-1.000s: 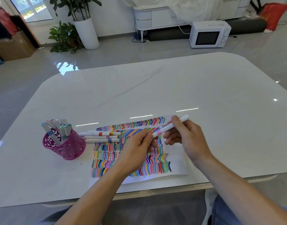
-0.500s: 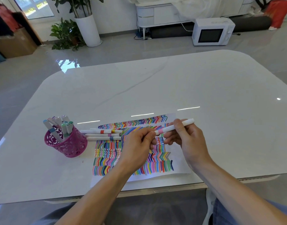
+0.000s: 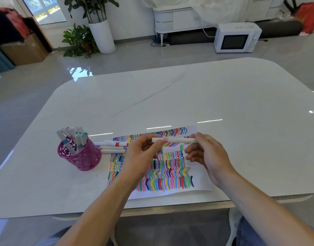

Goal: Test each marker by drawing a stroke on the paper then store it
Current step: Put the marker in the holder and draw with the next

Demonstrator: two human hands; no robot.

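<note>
Item one: a sheet of paper (image 3: 170, 194), lying flat at the near edge of a white glossy counter (image 3: 206, 95), most of its face covered in short rows of coloured strokes, with a white margin along its near side. Item two: a white marker (image 3: 174, 140) with a pink band, held level and crosswise above the far part of the paper, clear of the sheet. Whether a cap sits on either end cannot be told. Left hand (image 3: 140, 157): grip narrow, thumb and fingertips pinching the marker's left end, over the paper's left half. Right hand (image 3: 207, 155): grip likewise narrow, fingertips pinching the marker's right end, remaining fingers loosely curled beneath it, over the paper's right half. Item three: three loose markers (image 3: 113, 147), white-barrelled, lying side by side on the counter at the paper's far-left corner, their right ends hidden behind the left hand. Item four: a magenta cut-work pen cup (image 3: 81, 157), upright, just left of the paper, beside the loose markers. Item five: stored markers (image 3: 72, 137), a leaning cluster standing in that cup, caps upward. On the floor well beyond the paper: a white microwave (image 3: 236, 39) to the far right, a potted plant (image 3: 102, 36) in a tall white pot to the far left, and a cardboard box (image 3: 23, 50) further left still.
</note>
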